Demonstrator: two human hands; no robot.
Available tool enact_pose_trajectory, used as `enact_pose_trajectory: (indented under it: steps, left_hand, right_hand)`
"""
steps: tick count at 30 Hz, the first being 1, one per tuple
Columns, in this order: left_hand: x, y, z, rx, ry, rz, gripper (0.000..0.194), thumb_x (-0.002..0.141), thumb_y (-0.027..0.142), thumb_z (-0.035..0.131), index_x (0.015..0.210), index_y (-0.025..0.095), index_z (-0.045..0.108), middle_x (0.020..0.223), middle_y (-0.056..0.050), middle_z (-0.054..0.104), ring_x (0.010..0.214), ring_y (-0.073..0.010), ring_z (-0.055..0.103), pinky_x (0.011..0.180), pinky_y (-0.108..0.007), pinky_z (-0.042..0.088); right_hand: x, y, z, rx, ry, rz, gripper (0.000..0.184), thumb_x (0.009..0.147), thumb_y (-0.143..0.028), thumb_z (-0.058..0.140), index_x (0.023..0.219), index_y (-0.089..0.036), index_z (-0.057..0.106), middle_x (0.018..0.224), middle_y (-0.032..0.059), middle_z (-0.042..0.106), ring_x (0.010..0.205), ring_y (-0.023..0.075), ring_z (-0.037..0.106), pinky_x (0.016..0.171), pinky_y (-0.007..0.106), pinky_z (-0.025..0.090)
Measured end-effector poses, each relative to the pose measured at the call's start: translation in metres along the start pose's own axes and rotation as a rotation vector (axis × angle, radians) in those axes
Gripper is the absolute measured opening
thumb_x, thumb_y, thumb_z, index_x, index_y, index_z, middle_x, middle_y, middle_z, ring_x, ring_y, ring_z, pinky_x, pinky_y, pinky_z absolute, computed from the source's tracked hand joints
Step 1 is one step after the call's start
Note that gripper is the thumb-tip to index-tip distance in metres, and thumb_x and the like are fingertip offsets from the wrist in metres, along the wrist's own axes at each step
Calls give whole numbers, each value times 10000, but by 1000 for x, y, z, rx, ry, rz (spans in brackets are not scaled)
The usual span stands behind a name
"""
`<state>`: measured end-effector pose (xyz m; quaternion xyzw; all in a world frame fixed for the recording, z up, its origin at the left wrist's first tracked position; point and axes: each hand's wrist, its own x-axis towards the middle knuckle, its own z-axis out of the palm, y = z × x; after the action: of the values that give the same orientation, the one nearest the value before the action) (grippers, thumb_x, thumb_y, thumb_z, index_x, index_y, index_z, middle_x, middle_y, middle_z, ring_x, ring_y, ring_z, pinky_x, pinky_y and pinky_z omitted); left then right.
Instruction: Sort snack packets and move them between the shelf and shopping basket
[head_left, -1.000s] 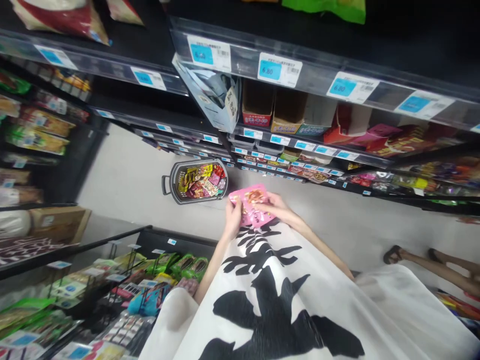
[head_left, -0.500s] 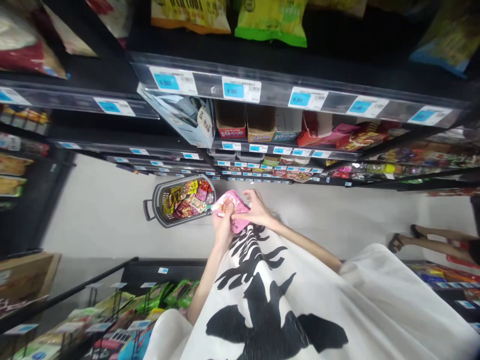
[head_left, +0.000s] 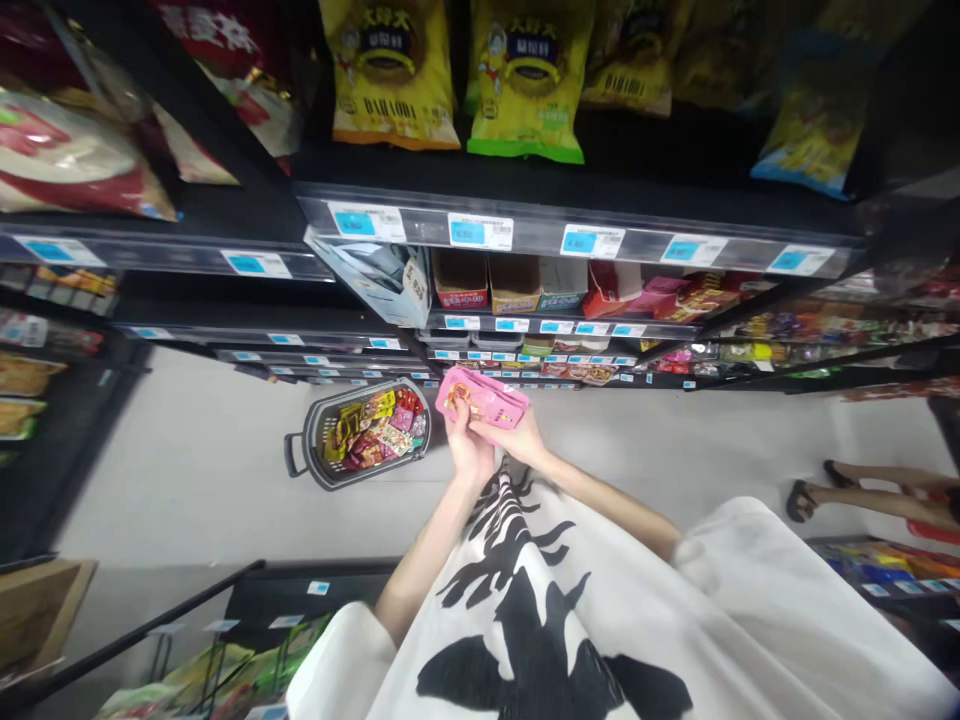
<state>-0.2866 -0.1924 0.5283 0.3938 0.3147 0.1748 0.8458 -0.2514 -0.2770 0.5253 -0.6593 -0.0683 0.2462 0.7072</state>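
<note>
Both my hands hold pink snack packets [head_left: 491,400] in front of my white shirt; at least two seem stacked together. My left hand [head_left: 470,450] grips the near left side, its thumb on the printed front. From the right, my right hand [head_left: 521,437] is closed around the lower edge, fingers partly hidden by the pink packaging. On the floor to the left, close to my left hand, stands a grey shopping basket [head_left: 321,472] with several small colourful snack packets [head_left: 382,425] in it.
Ahead rises a dark shelf unit [head_left: 570,212] with price tags, yellow snack bags [head_left: 525,80] and open cartons [head_left: 514,285]. Behind me is a low rack [head_left: 247,590] of packaged goods. At the right, another person's legs [head_left: 877,490] show on the grey floor.
The pink packets have turned to lie more level and moved slightly up. My right hand has gone from their upper right corner to their lower edge. The camera view has tilted upward.
</note>
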Motion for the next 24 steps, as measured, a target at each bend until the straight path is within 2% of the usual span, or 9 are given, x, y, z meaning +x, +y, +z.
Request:
enact_pose_trajectory:
  steps: [2, 5, 8, 11, 14, 17, 20, 22, 24]
  left_hand:
    - [-3, 6, 7, -23, -47, -53, 680, 818, 664, 774, 1358, 274, 637, 1391, -92, 701, 1316, -269, 656, 1100, -402, 548]
    - [-8, 3, 18, -23, -140, -105, 670, 819, 657, 777, 1351, 269, 650, 1395, -96, 698, 1329, -283, 646, 1113, -413, 538]
    - [-12, -11, 35, -31, -274, -170, 679, 778, 659, 814, 1332, 300, 654, 1390, -72, 698, 1350, -282, 627, 1107, -409, 538]
    - [-11, -29, 55, 49, -498, -214, 654, 776, 700, 799, 1274, 295, 676, 1363, -76, 704, 1322, -284, 637, 1085, -413, 544]
    - [-1, -45, 86, 305, -841, -86, 500, 808, 558, 833, 1185, 247, 729, 1308, -114, 718, 1233, -306, 667, 1072, -447, 543]
    - [17, -63, 141, 562, -992, 277, 418, 813, 278, 833, 1216, 209, 747, 1317, -158, 702, 1285, -359, 625, 1164, -512, 465]
    - [37, -89, 218, 854, -1026, 690, 489, 868, 101, 679, 1357, 125, 670, 1475, -204, 609, 1448, -378, 503, 1249, -536, 356]
    - [52, -110, 272, 1150, -984, 891, 542, 934, 37, 540, 1476, 59, 555, 1609, -231, 482, 1530, -347, 415, 1269, -521, 319]
    - [68, -129, 317, 1460, -943, 934, 487, 982, 12, 449, 1454, 25, 566, 1547, -266, 541, 1461, -330, 508, 1222, -501, 375]
  right_hand:
    - [-6, -9, 0, 0, 88, -61, 768, 665, -392, 959, 1371, -256, 688, 1377, 76, 723, 1323, 319, 660, 1204, 492, 505]
    - [-20, -19, -4, -28, 259, -152, 700, 683, -389, 948, 1325, -232, 716, 1332, 97, 742, 1266, 321, 696, 1183, 485, 531]
    - [-31, -32, -27, -137, 361, -259, 538, 742, -386, 901, 1236, -218, 768, 1262, 103, 768, 1183, 316, 737, 1103, 461, 594]
    - [-36, -53, -79, -353, 346, -447, 416, 790, -331, 859, 1186, -218, 801, 1206, 90, 791, 1084, 297, 775, 1013, 418, 642]
    - [-36, -80, -158, -614, 262, -664, 353, 820, -302, 825, 1167, -239, 807, 1150, 65, 811, 1054, 287, 792, 980, 401, 653]
    - [-32, -108, -247, -858, 300, -842, 374, 865, -262, 784, 1239, -257, 778, 1175, 64, 807, 1087, 269, 790, 984, 375, 642]
    - [-20, -128, -325, -1077, 284, -936, 413, 914, -240, 733, 1327, -251, 736, 1249, 83, 785, 1153, 269, 770, 1019, 372, 623]
    - [-5, -135, -363, -1193, 203, -952, 410, 942, -228, 693, 1351, -240, 720, 1297, 98, 766, 1189, 270, 755, 1035, 376, 614]
    - [15, -137, -389, -1271, 135, -958, 388, 968, -220, 648, 1350, -227, 715, 1320, 112, 753, 1205, 264, 744, 1040, 378, 607]
